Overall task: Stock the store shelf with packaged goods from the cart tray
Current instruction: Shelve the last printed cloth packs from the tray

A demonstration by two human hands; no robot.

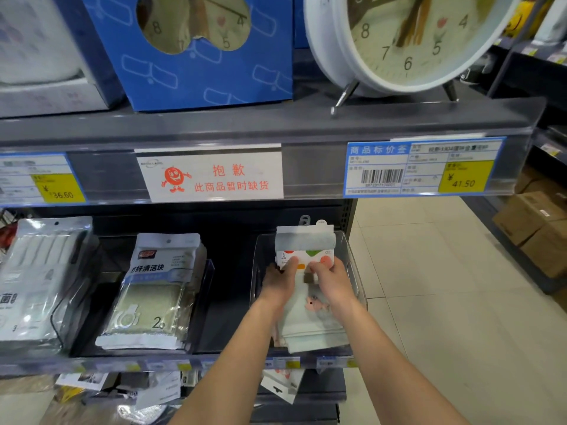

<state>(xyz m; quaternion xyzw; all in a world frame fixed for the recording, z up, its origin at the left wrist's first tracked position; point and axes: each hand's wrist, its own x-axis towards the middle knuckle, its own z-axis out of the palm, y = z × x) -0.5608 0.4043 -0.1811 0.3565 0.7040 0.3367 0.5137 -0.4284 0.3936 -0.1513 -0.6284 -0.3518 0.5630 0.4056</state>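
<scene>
Seating a dotted packet [306, 251] in the clear bin [353, 265]; left hand [279, 282], right hand [332, 279] pinch its near edge. Next, likely: release.

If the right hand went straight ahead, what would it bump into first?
Probably the white packet with coloured spots that the right hand holds; beyond it, likely the clear plastic bin's back wall.

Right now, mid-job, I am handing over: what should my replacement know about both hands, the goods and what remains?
Left hand and right hand: both pinch the lower part of the white hang-tab packet with coloured spots, held upright.
Packet: inside the clear plastic bin at the lower shelf's right end, above pale flat packets lying in it.
Done: some packets already in the bin.
Left: set this one down, fetch more; the cart tray is out of view.
</scene>
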